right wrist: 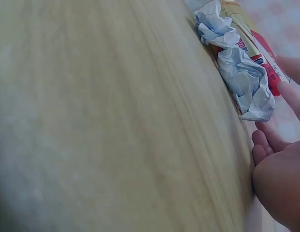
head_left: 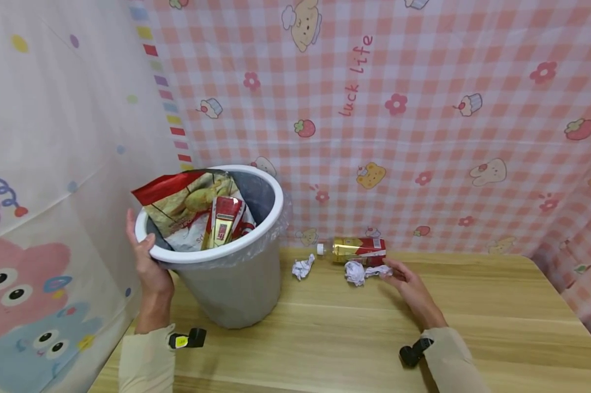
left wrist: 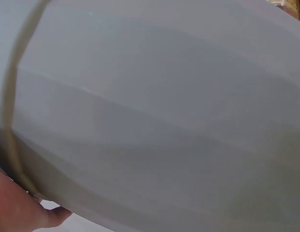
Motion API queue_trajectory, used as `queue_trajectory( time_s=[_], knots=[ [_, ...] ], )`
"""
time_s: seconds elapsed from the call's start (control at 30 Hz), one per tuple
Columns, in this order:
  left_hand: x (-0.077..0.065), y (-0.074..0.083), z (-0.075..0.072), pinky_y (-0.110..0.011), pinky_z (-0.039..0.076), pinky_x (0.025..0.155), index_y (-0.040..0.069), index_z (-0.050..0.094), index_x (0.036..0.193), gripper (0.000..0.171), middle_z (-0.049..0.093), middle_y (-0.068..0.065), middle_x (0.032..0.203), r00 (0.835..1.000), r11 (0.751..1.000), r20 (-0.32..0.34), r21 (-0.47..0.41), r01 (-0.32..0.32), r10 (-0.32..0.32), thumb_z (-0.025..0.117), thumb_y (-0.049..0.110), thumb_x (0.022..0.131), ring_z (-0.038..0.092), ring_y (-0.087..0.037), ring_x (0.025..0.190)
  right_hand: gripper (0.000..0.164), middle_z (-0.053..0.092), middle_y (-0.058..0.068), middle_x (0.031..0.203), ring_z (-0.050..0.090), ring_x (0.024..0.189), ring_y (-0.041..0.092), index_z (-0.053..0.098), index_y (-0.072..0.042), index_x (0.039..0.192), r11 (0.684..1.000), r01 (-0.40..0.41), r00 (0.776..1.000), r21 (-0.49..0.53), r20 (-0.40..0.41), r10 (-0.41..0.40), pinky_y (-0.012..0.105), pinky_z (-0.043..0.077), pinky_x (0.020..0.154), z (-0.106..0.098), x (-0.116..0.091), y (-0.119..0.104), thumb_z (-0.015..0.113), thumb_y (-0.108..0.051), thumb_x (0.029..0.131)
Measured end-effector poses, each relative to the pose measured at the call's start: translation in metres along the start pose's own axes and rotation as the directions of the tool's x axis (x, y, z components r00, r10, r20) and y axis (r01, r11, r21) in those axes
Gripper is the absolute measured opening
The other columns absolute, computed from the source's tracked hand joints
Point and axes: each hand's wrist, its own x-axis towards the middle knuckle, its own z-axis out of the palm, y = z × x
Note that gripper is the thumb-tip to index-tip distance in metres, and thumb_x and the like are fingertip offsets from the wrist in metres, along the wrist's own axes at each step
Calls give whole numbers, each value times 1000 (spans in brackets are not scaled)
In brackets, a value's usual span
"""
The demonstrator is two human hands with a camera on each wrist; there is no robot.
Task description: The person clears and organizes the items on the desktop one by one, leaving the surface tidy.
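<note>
The left hand grips a grey, white-rimmed plastic bin. Rightward lie one crumpled white paper ball, then two crumpled white scraps before a red-and-gold-labelled plastic bottle — the right hand beside them, fingers apart, contact unclear. Reaching seems in hand — a hold would call for curling fingers.

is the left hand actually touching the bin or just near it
Touching: the head view shows the left hand at the side of the bin, its thumb hooked over the white rim.
</note>
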Motion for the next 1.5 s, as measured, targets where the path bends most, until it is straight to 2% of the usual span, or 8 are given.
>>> queue_trajectory(
  time_s=[0.3,0.43,0.57,0.73,0.93,1.2,1.4,1.5],
  knots=[
    [0,0,0,-32,5,118,19,18,158,70,16,-3,163,1000,1000,2,-6,-3,3,37,23,91,15,-16,147,54,49,20,139,49,118,32,46,-10,146,975,13,1000,-220,-7,-15,40,38,93,4,2,-2,62,-27,98],
    [0,0,0,-32,5,118,17,16,158,71,16,-3,163,1000,1000,4,-7,-4,4,37,23,91,16,-16,146,51,53,21,130,50,109,29,49,-6,143,968,46,999,-246,-18,-52,35,39,87,6,3,-2,63,-21,96],
    [-1,0,1,-32,5,118,17,16,158,71,15,-3,164,1000,1000,5,6,2,-2,37,24,91,15,-16,147,47,55,21,125,50,107,30,51,-4,141,961,71,996,-269,-28,-82,39,40,89,7,3,1,63,-16,96],
    [-1,0,2,-31,5,118,17,16,158,71,15,-4,164,1000,1000,4,3,5,-5,37,24,91,15,-16,147,42,51,23,139,46,123,35,54,-4,137,959,78,995,-271,-37,-92,51,34,103,7,3,4,61,-13,97],
    [-1,1,3,-30,6,118,17,17,158,71,15,-4,164,1000,1000,-6,-16,4,-4,37,23,90,16,-16,146,35,54,23,136,49,121,35,59,-2,130,961,98,992,-260,-54,-115,52,34,104,6,2,5,61,-9,96],
    [1,1,4,-34,3,119,17,16,158,71,15,-1,164,1000,1000,4,9,8,-8,37,24,90,14,-16,148,29,59,20,127,52,113,30,61,-1,125,957,76,990,-281,-97,-107,42,38,96,6,3,6,60,-10,97],
    [0,1,2,-32,5,119,17,16,158,71,15,-2,164,1000,1000,5,-4,2,-2,37,23,90,15,-16,147,28,57,20,129,49,117,30,60,0,125,973,56,991,-224,-107,-81,44,37,101,6,4,6,57,-10,99],
    [0,0,2,-32,5,119,17,16,158,71,16,-2,164,1000,1000,5,-10,-4,4,37,23,91,15,-16,147,29,57,20,130,50,116,29,59,1,126,979,49,990,-195,-116,-73,39,38,98,6,4,5,57,-11,99]
  ],
)
